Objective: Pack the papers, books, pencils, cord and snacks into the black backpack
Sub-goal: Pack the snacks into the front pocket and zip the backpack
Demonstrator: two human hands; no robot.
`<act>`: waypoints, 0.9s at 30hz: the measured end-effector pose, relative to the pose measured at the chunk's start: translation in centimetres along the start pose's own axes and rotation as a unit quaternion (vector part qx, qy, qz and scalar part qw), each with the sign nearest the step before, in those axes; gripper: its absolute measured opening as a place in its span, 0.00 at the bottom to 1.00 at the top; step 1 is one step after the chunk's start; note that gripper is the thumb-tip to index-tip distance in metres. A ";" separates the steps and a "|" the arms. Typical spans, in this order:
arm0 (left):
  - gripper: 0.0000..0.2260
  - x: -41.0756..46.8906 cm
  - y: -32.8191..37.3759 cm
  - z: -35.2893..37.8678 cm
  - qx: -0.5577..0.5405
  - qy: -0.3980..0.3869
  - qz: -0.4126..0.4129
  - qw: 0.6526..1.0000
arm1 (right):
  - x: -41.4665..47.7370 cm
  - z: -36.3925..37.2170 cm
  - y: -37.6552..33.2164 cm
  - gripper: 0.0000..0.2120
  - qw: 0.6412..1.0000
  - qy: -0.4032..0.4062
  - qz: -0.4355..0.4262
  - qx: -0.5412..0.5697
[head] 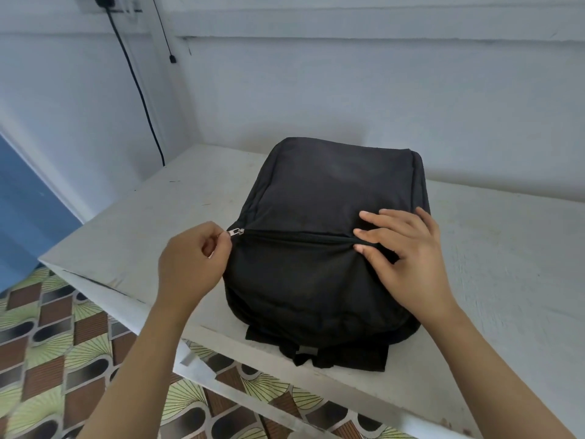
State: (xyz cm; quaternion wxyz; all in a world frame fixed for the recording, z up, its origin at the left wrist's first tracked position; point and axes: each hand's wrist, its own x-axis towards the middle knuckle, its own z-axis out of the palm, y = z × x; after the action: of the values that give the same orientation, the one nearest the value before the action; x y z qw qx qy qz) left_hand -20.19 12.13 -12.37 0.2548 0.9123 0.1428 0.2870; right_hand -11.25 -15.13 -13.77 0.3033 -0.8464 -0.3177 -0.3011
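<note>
Black backpack flat on white counter. Left hand fingers pinch the zipper pull; right hand fingers spread, pressing fabric.

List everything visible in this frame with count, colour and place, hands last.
black fabric backpack: one, black, lying flat on the table
silver metal zipper pull: one, silver, at the left end of the backpack's zip line
white painted table: one, white, under the backpack, against the wall
thick black cable: one, black, hanging down the wall at upper left
thin black cord: one, black, hanging on the wall beside the cable
patterned floor tiles: many, green, brown and black, below the table
blue panel: one, blue, far left edge
left hand: one, pinches the zipper pull
right hand: one, fingers straight, rests on the backpack at the zip's right end
</note>
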 end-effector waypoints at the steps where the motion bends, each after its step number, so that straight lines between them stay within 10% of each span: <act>1: 0.12 0.2 -0.2 0.3 -0.030 -0.007 -0.016 0.999 | 0.0 0.0 0.0 0.10 1.000 0.000 0.007 0.007; 7: 0.07 1.4 -1.5 0.4 -0.145 -0.019 -0.089 0.985 | -0.6 -0.5 0.0 0.12 0.995 -0.014 0.038 0.089; 17: 0.19 1.7 8.2 3.5 -0.083 -0.142 0.278 0.946 | -3.1 -2.9 1.5 0.21 0.899 0.032 0.416 0.131; 27: 0.23 0.5 10.8 9.5 0.098 -0.162 0.433 0.881 | -3.9 -3.5 2.3 0.18 0.900 -0.060 0.424 0.080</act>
State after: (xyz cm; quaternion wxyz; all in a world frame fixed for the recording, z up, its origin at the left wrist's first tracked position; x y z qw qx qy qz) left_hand -12.92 -0.29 -12.96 0.0339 0.9375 -0.2820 0.2009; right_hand -13.13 -20.39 -15.04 0.4490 -0.8905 0.0310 -0.0662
